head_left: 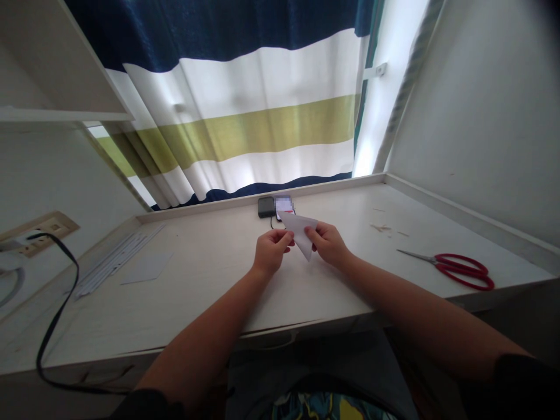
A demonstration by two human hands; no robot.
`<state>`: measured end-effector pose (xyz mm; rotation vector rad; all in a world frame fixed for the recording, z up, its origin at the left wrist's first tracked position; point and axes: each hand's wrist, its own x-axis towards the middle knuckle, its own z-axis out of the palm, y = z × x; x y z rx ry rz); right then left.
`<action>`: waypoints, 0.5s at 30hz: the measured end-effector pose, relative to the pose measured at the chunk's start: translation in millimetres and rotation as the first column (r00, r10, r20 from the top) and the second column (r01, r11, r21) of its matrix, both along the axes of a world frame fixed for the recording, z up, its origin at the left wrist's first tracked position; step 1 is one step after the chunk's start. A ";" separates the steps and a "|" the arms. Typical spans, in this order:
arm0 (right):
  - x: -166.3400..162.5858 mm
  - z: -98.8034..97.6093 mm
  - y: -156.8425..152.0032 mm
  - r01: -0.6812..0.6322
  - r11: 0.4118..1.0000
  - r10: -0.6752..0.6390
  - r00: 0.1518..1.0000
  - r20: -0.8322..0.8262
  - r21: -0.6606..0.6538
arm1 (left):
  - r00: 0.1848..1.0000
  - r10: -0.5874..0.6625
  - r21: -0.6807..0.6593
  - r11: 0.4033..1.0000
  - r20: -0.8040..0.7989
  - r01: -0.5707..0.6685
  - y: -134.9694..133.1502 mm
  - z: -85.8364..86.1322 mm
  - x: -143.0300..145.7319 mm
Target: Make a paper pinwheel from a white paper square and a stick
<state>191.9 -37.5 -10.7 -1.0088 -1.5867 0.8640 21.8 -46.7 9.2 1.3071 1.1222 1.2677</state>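
You held a pointed piece of white paper (pixel 300 227) up in front of you, over the middle of the white desk (pixel 205 303), with both hands on it. Your left hand (pixel 271 251) pinched its left edge between thumb and curled fingers, while your right hand (pixel 330 243) gripped the right side, thumb lying across the near face. One corner of the paper pointed down between your hands and another up to the left, towards a phone (pixel 284 204) at the back of the desk. A dark box (pixel 265 207) sat just beside that phone. Well to your right lay red-handled scissors (pixel 461 271), their blades pointing left, with small pale scraps (pixel 381 228) beyond them. Off to your left, a flat white sheet (pixel 147 268) rested near a bundle of long white strips (pixel 116 259), and a black cable (pixel 52 326) hung down past the desk's front edge.
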 end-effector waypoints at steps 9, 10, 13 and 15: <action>9.6 -2.0 3.2 -0.121 0.990 0.118 0.992 -0.045 -0.071 | 0.995 -0.092 0.037 0.995 -0.040 0.093 -3.3 3.0 -4.8; 10.0 -1.1 2.7 -0.135 0.988 0.131 0.990 -0.052 -0.074 | 0.994 -0.101 0.041 0.994 -0.047 0.103 -3.6 4.1 -5.3; 10.6 3.8 0.0 -0.180 0.980 0.173 0.981 -0.082 -0.083 | 0.993 -0.103 0.046 0.993 -0.061 0.106 -2.9 6.7 -7.5; 10.6 7.3 -2.1 -0.201 0.975 0.190 0.975 -0.111 -0.095 | 0.993 -0.101 0.037 0.994 -0.054 0.103 -1.8 7.3 -9.2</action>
